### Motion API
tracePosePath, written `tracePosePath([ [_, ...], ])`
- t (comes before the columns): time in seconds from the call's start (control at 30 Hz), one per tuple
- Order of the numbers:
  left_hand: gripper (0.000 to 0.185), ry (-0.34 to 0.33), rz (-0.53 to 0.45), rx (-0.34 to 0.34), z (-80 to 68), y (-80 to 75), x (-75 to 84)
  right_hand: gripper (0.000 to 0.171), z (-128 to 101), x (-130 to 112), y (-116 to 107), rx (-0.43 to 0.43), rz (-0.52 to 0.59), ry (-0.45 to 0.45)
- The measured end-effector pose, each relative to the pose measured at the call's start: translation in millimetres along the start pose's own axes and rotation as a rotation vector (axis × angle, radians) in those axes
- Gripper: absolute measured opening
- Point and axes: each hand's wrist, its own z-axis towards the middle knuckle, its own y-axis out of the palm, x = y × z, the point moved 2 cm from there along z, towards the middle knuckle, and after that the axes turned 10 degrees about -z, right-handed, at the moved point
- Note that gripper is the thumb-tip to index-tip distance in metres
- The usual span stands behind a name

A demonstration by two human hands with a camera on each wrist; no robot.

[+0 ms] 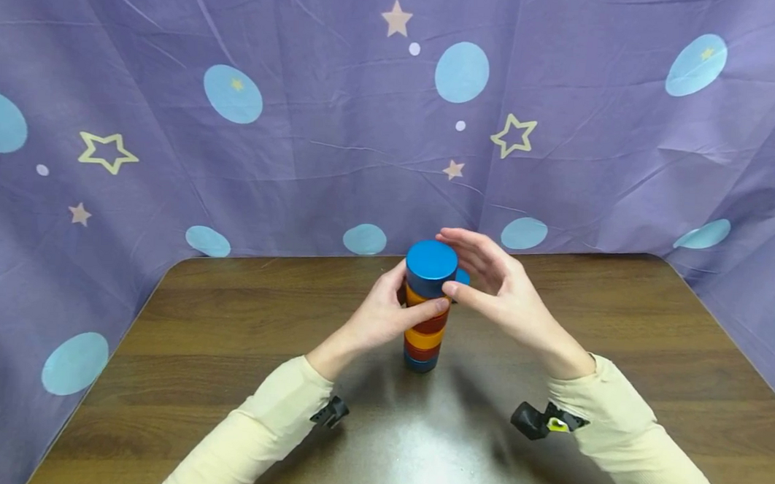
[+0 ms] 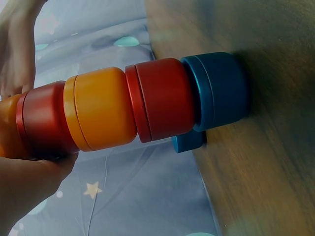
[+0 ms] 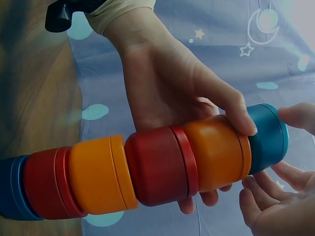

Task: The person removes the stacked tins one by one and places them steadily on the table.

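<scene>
Six smooth, rounded cylindrical containers, each with a banded rim, stand end on end as one upright stack [image 1: 425, 323], resting on the brown wood-grain table [image 1: 235, 380]. Colour order, base to top: blue, red, orange, red, orange, blue.

One left hand [image 1: 387, 313], at the stack's left: fingers and thumb curled round it, grasping the upper orange and red containers. One right hand [image 1: 506, 292], at the stack's upper right: fingers bent and spread about the top blue container [image 1: 432, 261], thumb tip at its lower edge; whether they grip it cannot be told.

One smaller-looking blue object [image 1: 462, 277], mostly hidden, on the table behind the stack.

Two cream sleeves, one [image 1: 280, 404] left and nearer the person than the stack, one [image 1: 622, 415] right and likewise nearer; each bears a black wrist device. One purple cloth backdrop [image 1: 339, 166], printed with stars and pale blue ovals, beyond the stack.
</scene>
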Motion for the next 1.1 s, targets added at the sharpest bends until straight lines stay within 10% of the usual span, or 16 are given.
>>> tracePosePath([
  [1.1,0.055,0.032,0.016,-0.001,0.4,0.4,0.1,0.055,1.3,1.2,3.3,0.048,-0.013,0.037],
])
